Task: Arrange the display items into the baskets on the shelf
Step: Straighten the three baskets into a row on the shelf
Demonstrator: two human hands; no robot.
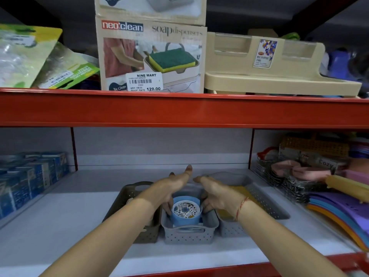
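Store shelving, red steel beams, white lower shelf with grey back panel. Three perforated baskets side by side at mid-shelf, touching or nearly so: brown basket on the left, contents hidden behind the left forearm; grey basket in the middle, holding one blue round container with a floral-patterned white lid facing up; second grey basket on the right, something yellow inside, mostly covered by the right wrist, kind not clear. Left hand and right hand on either side of the blue container, fingers curled down against its sides inside the middle basket, thumbs raised and apart above it; both clamped on the container. Red thread on the right wrist. Far left of lower shelf: stack of blue boxes, blurred, count not readable. Far right: wire racks, pink items, coloured flat pieces, an orange mesh basket, all partly cut off by the frame edge. Upper shelf: two stacked soap dispenser boxes, top one cut off; one beige stand; green packets at left, overlapping.
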